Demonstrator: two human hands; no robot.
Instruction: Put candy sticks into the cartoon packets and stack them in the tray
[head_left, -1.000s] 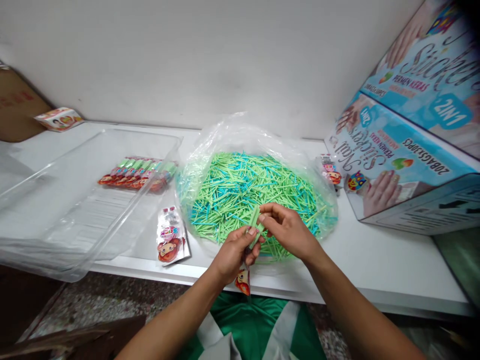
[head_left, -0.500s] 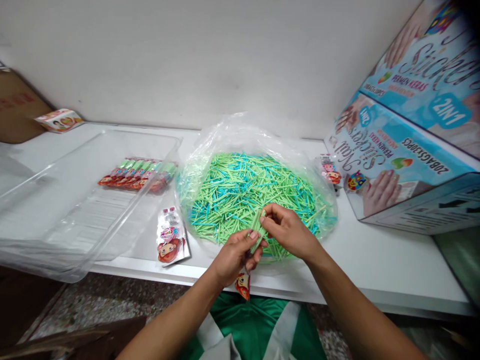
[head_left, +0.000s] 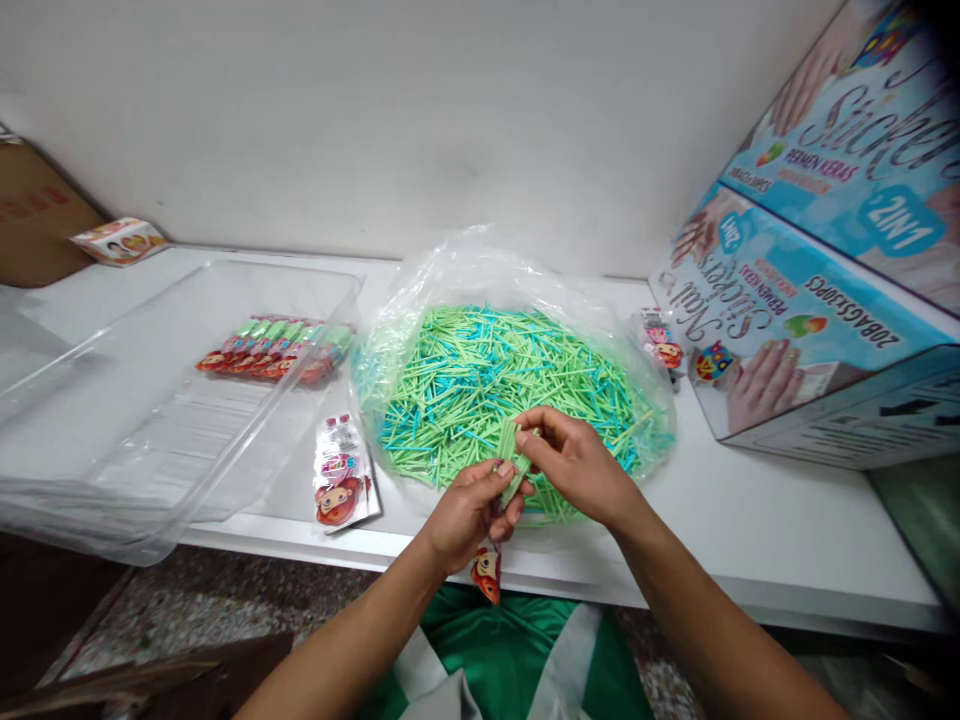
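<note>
My left hand (head_left: 480, 505) is closed around a small printed pouch (head_left: 486, 570), whose red-haired cartoon end hangs below the fingers. Green candy sticks (head_left: 510, 452) stand up out of that hand, and my right hand (head_left: 574, 460) pinches them near the top. How far the sticks reach into the pouch is hidden by the fingers. Just beyond both hands lies a clear plastic bag (head_left: 472, 262), spread wide and heaped with loose green and blue sticks (head_left: 487, 385). A stack of flat printed pouches (head_left: 341, 480) rests left of my left hand, near the table edge.
On the left, a clear plastic tray (head_left: 172, 440) holds a row of filled pouches (head_left: 270, 348). Large blue cartons (head_left: 810, 300) stand at the right, with more pouches (head_left: 660, 340) beside them. A small box (head_left: 120, 241) and a brown carton (head_left: 41, 215) sit back left.
My right fingers have shifted slightly left at the top of the green sticks, which now look more fanned out. My left hand stays almost where it was, still holding the pouch.
</note>
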